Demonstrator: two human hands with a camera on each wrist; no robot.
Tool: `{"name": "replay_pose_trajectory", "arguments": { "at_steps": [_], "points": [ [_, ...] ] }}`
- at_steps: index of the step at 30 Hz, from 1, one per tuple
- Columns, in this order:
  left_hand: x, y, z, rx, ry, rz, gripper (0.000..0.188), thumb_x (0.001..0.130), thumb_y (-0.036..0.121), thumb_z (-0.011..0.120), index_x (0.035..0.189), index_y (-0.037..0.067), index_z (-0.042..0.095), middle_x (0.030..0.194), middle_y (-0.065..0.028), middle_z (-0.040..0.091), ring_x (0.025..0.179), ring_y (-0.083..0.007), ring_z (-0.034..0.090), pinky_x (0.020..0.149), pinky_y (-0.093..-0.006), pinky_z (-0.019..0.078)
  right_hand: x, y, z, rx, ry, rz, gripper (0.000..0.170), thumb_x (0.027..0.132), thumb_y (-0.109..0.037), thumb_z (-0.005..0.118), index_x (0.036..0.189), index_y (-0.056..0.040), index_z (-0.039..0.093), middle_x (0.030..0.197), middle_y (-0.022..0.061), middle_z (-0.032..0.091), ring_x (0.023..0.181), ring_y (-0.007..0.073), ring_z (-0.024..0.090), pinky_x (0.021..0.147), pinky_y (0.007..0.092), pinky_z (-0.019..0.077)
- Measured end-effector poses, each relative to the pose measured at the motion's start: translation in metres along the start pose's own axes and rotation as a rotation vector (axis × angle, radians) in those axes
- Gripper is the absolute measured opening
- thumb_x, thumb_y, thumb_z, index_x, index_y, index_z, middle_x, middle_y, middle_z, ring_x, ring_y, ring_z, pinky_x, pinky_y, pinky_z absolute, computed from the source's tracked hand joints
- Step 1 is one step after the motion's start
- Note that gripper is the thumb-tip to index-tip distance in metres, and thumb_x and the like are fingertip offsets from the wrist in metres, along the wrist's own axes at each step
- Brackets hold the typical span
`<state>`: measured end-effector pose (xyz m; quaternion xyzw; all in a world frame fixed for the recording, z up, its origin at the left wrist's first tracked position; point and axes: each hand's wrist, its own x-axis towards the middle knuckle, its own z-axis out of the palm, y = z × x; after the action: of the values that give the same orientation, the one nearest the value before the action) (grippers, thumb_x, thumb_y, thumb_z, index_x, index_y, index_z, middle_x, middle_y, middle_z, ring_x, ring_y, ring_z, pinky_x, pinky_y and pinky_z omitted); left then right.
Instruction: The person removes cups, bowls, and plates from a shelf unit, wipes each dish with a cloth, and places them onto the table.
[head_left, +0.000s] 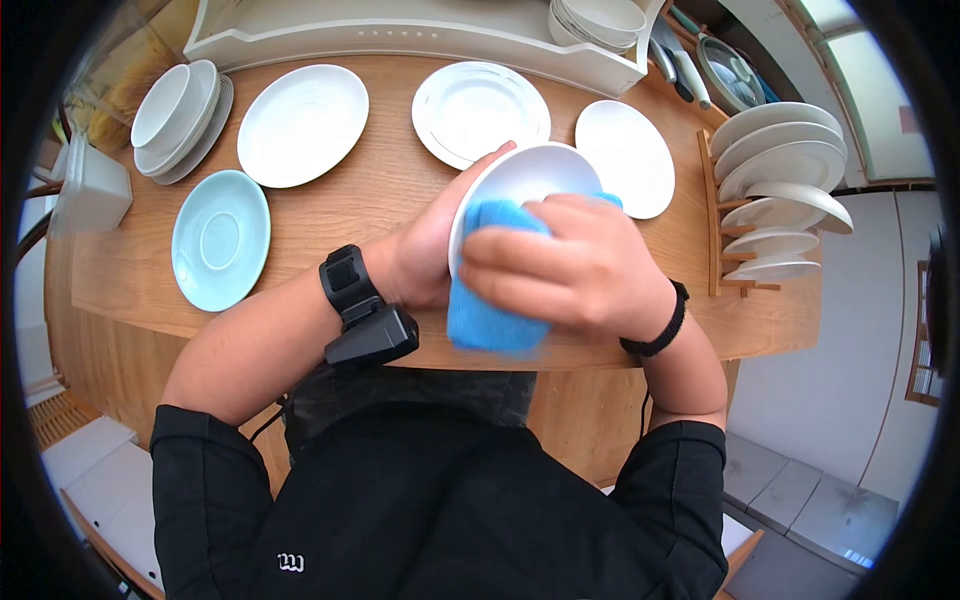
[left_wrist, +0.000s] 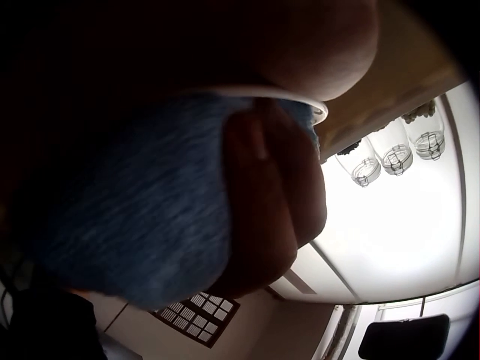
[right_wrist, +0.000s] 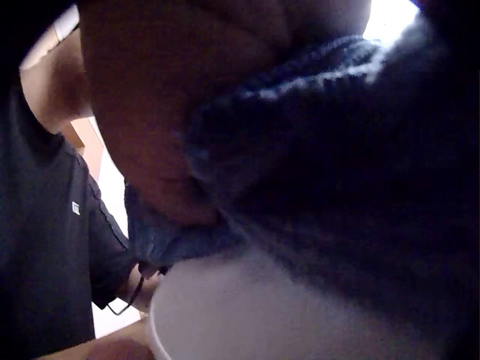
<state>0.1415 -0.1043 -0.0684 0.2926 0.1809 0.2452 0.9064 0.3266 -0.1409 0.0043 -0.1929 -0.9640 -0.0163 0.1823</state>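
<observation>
A white bowl (head_left: 530, 170) is tilted over the table's near edge, its inside facing the right hand. The left hand (head_left: 428, 245) grips the bowl from its left side, thumb near the rim. Curled fingers of the right hand (head_left: 575, 262) hold a blue cloth (head_left: 495, 325) against the bowl, and the cloth hangs below its rim. In the left wrist view, the cloth (left_wrist: 150, 202) lies under the right hand's fingers beside the bowl's rim (left_wrist: 319, 112). The dark right wrist view shows the cloth (right_wrist: 300, 150) over the pale bowl (right_wrist: 225, 315).
White plates (head_left: 303, 125) and a light blue plate (head_left: 221, 240) lie on the wooden table (head_left: 330, 225). Stacked dishes (head_left: 165, 115) stand at left. A wooden rack (head_left: 713, 215) holds several plates at right. Behind are a white shelf (head_left: 400, 42), stacked bowls (head_left: 600, 20) and knives (head_left: 688, 75).
</observation>
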Motion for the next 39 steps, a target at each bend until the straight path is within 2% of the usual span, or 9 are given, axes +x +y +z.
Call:
{"name": "replay_pose_trajectory", "arguments": {
  "at_steps": [2, 5, 8, 9, 16, 19, 28, 33, 39],
  "points": [
    [0.001, -0.003, -0.006, 0.095, 0.005, 0.041, 0.086, 0.11, 0.076, 0.031, 0.16, 0.008, 0.048, 0.149, -0.0179, 0.064, 0.131, -0.0333, 0.067, 0.108, -0.0431, 0.0578, 0.0, 0.009, 0.003, -0.1, 0.058, 0.042, 0.039, 0.065, -0.018, 0.084, 0.101, -0.0128, 0.07, 0.109, 0.0003, 0.068, 0.079, 0.0231, 0.066, 0.068, 0.0364, 0.0565],
    [0.002, -0.006, -0.013, -0.194, -0.218, -0.152, 0.086, 0.107, 0.08, 0.024, 0.167, 0.02, 0.035, 0.148, -0.0211, 0.062, 0.127, -0.059, 0.064, 0.089, -0.0688, 0.0631, -0.001, 0.029, -0.001, -0.155, 0.243, 0.232, 0.038, 0.065, -0.008, 0.083, 0.1, -0.0114, 0.07, 0.104, 0.0033, 0.07, 0.08, 0.0272, 0.07, 0.069, 0.0384, 0.0563],
    [-0.002, -0.005, -0.011, -0.245, -0.213, -0.098, 0.088, 0.106, 0.082, 0.023, 0.168, 0.02, 0.034, 0.156, -0.0236, 0.055, 0.127, -0.0603, 0.063, 0.09, -0.0706, 0.0622, -0.011, 0.039, -0.009, -0.088, 0.116, 0.355, 0.036, 0.066, -0.005, 0.085, 0.101, -0.0103, 0.074, 0.105, 0.0042, 0.074, 0.089, 0.0301, 0.073, 0.075, 0.0398, 0.0585],
    [-0.003, -0.005, -0.007, -0.263, -0.172, -0.086, 0.094, 0.103, 0.086, 0.02, 0.16, 0.015, 0.046, 0.147, -0.0212, 0.062, 0.12, -0.0493, 0.07, 0.09, -0.0657, 0.0637, -0.013, 0.041, -0.011, -0.057, 0.077, 0.38, 0.033, 0.067, -0.005, 0.085, 0.097, -0.0105, 0.073, 0.103, 0.0046, 0.073, 0.089, 0.0305, 0.072, 0.076, 0.0396, 0.0581],
    [-0.006, 0.001, -0.013, -0.387, -0.303, -0.004, 0.099, 0.099, 0.09, 0.028, 0.161, 0.015, 0.045, 0.154, -0.0178, 0.058, 0.132, -0.0431, 0.064, 0.104, -0.0667, 0.057, -0.017, 0.036, -0.026, 0.258, -0.216, 0.384, 0.03, 0.069, -0.011, 0.087, 0.095, -0.0095, 0.072, 0.099, 0.006, 0.073, 0.089, 0.0321, 0.072, 0.075, 0.04, 0.0572],
    [-0.002, -0.001, -0.004, -0.303, -0.028, 0.09, 0.096, 0.101, 0.087, 0.032, 0.161, 0.013, 0.045, 0.154, -0.0157, 0.058, 0.136, -0.0337, 0.063, 0.114, -0.0541, 0.0536, -0.011, 0.024, -0.023, 0.456, -0.269, 0.304, 0.026, 0.075, -0.015, 0.083, 0.095, -0.0093, 0.068, 0.094, 0.0077, 0.069, 0.084, 0.0351, 0.071, 0.072, 0.0432, 0.0559],
    [-0.008, 0.0, 0.004, -0.116, -0.019, 0.006, 0.092, 0.103, 0.084, 0.037, 0.15, 0.007, 0.056, 0.137, -0.013, 0.068, 0.123, -0.0251, 0.068, 0.106, -0.0383, 0.0578, 0.002, -0.005, -0.004, 0.355, -0.042, 0.159, 0.034, 0.074, -0.013, 0.082, 0.106, -0.0113, 0.069, 0.111, 0.0026, 0.067, 0.083, 0.0283, 0.071, 0.07, 0.0414, 0.0578],
    [-0.009, -0.003, 0.004, -0.085, -0.122, -0.073, 0.094, 0.1, 0.087, 0.036, 0.162, 0.016, 0.044, 0.148, -0.021, 0.061, 0.129, -0.0425, 0.066, 0.086, -0.0708, 0.0637, -0.002, 0.021, 0.006, -0.004, 0.381, 0.37, 0.049, 0.065, -0.002, 0.083, 0.112, -0.0094, 0.073, 0.114, 0.0097, 0.071, 0.093, 0.0326, 0.073, 0.077, 0.0409, 0.0603],
    [-0.009, -0.001, 0.005, -0.116, -0.03, -0.009, 0.099, 0.099, 0.09, 0.034, 0.158, 0.012, 0.048, 0.144, -0.0166, 0.064, 0.127, -0.0323, 0.067, 0.1, -0.0554, 0.0614, 0.006, 0.001, -0.006, 0.312, -0.019, 0.192, 0.038, 0.071, -0.009, 0.085, 0.107, -0.0133, 0.073, 0.111, 0.0035, 0.069, 0.085, 0.0305, 0.07, 0.074, 0.041, 0.0571]
  ]
}}
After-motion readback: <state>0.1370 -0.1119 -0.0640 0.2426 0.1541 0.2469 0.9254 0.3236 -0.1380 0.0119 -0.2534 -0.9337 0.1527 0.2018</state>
